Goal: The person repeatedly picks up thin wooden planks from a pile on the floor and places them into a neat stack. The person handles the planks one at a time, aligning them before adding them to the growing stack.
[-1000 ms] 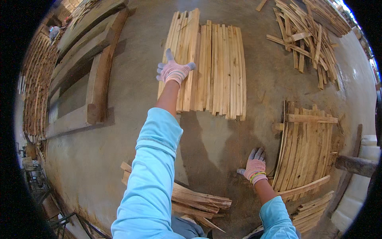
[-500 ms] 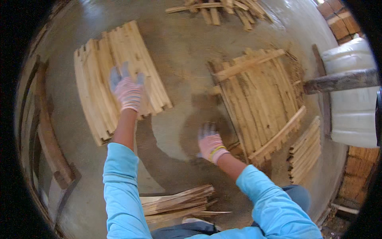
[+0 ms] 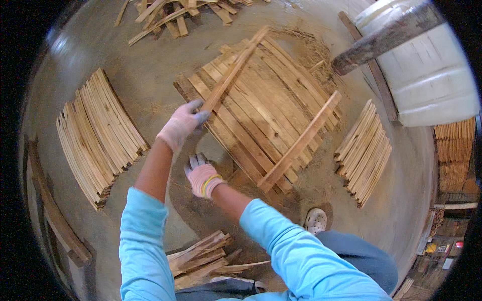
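Head view showed me, I judged, a reaching step: left hand at the end of a slat lying across planks, its grip I could not tell, right hand loose and empty, so lifting would call for a firm pinch.
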{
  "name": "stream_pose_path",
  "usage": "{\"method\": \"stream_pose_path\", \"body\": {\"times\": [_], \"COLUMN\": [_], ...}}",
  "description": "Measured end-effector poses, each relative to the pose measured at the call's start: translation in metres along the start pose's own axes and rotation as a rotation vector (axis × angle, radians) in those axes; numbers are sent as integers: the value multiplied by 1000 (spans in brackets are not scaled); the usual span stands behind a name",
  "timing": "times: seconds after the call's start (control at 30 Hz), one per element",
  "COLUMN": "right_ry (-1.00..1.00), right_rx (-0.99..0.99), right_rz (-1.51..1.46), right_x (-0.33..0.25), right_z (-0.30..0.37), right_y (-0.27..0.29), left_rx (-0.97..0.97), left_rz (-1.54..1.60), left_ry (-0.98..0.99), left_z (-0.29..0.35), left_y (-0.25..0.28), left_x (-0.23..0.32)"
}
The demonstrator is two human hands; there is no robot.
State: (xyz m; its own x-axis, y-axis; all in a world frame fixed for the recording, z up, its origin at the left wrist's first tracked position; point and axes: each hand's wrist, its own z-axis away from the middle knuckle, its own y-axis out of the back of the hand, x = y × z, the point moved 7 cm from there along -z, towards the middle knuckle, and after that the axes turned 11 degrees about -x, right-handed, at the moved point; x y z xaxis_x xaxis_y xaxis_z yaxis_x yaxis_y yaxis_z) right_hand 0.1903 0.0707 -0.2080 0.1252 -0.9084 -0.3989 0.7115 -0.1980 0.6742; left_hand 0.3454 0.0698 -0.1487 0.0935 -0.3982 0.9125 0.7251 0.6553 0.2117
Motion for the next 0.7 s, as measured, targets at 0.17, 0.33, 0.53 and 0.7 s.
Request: {"method": "stream_pose_path", "body": {"times": [0.17, 0.33, 0.53, 0.7], "right_ry": [-94, 27, 138, 318], "right_rx": [70, 647, 455, 370], "right_rz": [-876, -1321, -2030, -2115], "right_x": [107, 144, 142, 147], "right_z": [118, 171, 167, 179], "right_y": [15, 23, -2, -7], "left_rx": [-175, -169, -220, -151], "left_rz": [650, 680, 1199, 1071], "left_ry": [-16, 5, -39, -45], "left_z": [97, 141, 171, 179], "left_y": [-76, -187, -214, -211], "left_x": [6, -4, -13, -7]}}
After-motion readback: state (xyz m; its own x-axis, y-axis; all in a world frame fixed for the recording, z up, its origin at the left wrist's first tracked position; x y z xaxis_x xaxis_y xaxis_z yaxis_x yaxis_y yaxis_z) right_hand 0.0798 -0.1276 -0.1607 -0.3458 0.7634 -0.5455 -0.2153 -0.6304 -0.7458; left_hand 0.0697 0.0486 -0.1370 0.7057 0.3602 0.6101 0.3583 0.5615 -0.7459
